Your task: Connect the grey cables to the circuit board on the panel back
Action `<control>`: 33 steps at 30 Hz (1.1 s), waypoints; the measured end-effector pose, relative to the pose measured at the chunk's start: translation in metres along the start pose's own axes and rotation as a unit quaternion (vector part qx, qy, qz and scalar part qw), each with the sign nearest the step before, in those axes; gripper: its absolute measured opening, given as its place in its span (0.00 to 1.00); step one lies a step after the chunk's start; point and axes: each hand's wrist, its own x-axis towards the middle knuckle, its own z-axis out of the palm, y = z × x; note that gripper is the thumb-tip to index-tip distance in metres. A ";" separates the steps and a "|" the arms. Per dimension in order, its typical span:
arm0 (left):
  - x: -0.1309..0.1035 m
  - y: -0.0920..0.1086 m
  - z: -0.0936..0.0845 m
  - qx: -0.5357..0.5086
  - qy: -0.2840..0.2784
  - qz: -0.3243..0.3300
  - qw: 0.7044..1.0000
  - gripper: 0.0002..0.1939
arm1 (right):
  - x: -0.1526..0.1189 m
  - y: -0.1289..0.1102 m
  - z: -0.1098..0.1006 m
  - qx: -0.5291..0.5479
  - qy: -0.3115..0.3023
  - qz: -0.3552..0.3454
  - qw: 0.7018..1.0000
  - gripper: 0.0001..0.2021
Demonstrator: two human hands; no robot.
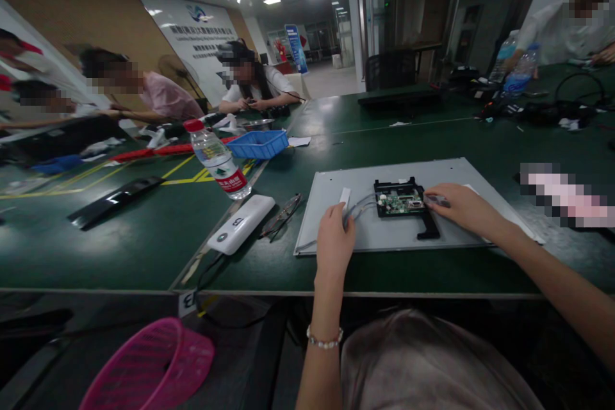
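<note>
A green circuit board (402,204) sits in a black plastic frame (430,228) on a pale grey panel (384,238). Grey cables (361,205) run from the board's left side to my left hand (335,234), whose fingers are closed around them. My right hand (459,208) is at the board's right edge, its fingers closed on a small grey piece (439,200) whose kind I cannot make out. Whether that piece touches the board is unclear. Behind my left hand, a white strip (344,196) lies on the panel.
Left of the panel are glasses (281,216), a white power bank (243,224) with a cable, and a water bottle (218,163). Farther back stands a blue tray (259,144). A pink basket (148,365) is below the table edge. Other people sit around the green table (331,141).
</note>
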 end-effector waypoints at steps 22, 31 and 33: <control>-0.008 0.001 0.005 0.102 -0.015 0.038 0.994 0.19 | -0.010 0.048 -0.018 -0.033 0.135 0.163 0.977 0.21; -0.009 0.002 0.005 0.150 -0.063 0.054 0.985 0.19 | 0.008 -0.023 -0.025 0.106 0.116 0.050 0.986 0.28; -0.009 0.004 0.004 0.158 -0.076 0.062 0.983 0.18 | 0.013 -0.038 -0.021 0.097 0.029 -0.006 0.995 0.27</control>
